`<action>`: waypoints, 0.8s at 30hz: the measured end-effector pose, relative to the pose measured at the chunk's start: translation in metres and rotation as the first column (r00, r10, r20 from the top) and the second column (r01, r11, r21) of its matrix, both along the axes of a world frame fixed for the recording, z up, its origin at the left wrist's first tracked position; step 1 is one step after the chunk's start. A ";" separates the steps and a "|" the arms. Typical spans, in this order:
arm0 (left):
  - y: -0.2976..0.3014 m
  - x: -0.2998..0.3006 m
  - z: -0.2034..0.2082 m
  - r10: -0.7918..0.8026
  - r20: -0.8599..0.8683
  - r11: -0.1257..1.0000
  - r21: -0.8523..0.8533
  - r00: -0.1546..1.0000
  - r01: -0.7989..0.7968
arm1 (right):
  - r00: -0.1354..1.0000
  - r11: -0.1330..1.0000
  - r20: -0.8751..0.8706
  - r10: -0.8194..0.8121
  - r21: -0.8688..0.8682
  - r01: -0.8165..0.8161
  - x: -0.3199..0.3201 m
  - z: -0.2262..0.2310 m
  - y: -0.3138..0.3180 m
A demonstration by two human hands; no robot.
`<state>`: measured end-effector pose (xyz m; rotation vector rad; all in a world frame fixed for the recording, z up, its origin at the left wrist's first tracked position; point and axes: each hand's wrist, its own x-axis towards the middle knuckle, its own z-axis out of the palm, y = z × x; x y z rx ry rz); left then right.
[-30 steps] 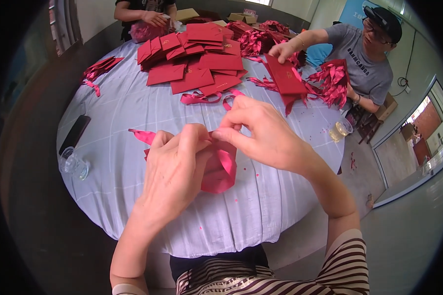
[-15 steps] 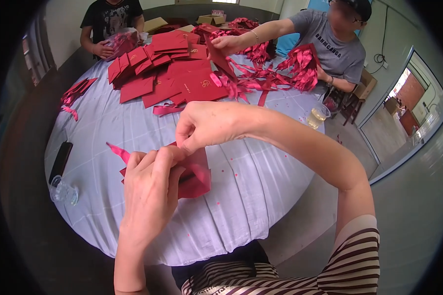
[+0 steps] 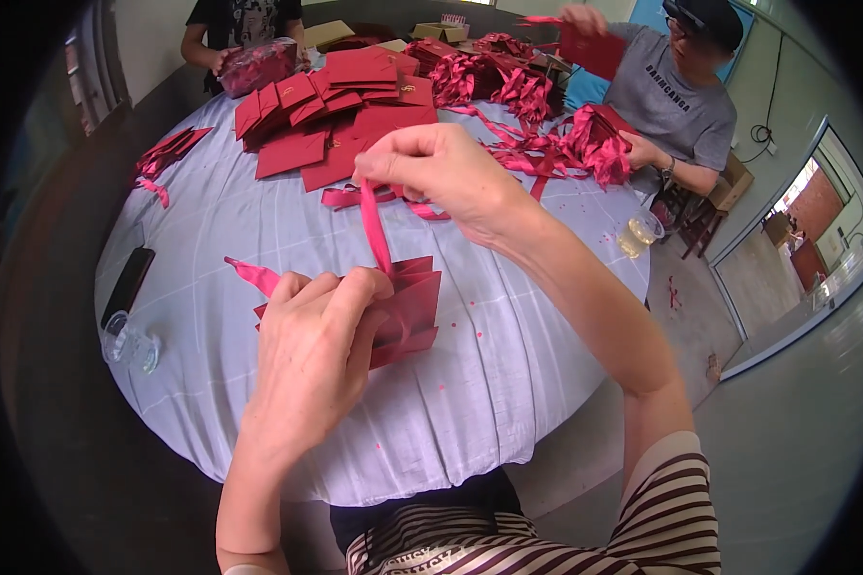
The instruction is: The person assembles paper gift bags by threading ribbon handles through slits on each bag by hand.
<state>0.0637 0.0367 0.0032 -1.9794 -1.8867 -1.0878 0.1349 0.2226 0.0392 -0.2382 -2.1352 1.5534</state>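
A small dark-red paper gift bag [image 3: 408,311] lies on its side near the front of the table, its opening edges fanned a little. My left hand [image 3: 321,331] is closed on its upper edge, and the fingers cover part of it. From that edge a pink ribbon [image 3: 376,225] stretches upward, its top end pinched between thumb and fingertips of my right hand [image 3: 436,172]. Another pink ribbon end [image 3: 254,276] sticks out to the left, beyond my left hand. Where the ribbon passes into the bag is hidden by my left fingers.
A heap of red bags [image 3: 292,153] fills the far side, with loose pink ribbons [image 3: 518,149] beside it. Plastic cups [image 3: 640,233] stand at the table's edges, and a black phone-like object [image 3: 129,283] lies left. One co-worker [image 3: 676,96] holds bags; another person [image 3: 244,34] holds a transparent package.
My right hand has risen away from my left, drawing the pink ribbon out into a straight length. The co-worker at right has lifted a red bag higher and back.
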 end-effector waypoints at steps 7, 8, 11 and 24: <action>-0.001 0.000 -0.004 0.000 -0.016 1.000 0.025 1.000 0.000 | 0.972 0.890 -0.010 0.235 -0.399 -0.219 0.013 -0.023 0.011; -0.001 -0.001 -0.006 0.010 -0.018 1.000 0.030 1.000 -0.009 | 0.952 0.824 0.024 0.304 -0.508 -0.250 0.017 -0.032 0.010; -0.006 -0.001 -0.006 0.037 -0.062 0.999 0.023 0.997 -0.036 | 0.951 0.927 0.029 0.309 -0.234 -0.294 0.031 -0.037 -0.016; -0.005 -0.005 -0.003 -0.078 0.053 0.975 0.213 0.996 0.065 | 0.966 0.970 -0.145 -0.213 0.084 0.227 0.020 -0.048 -0.057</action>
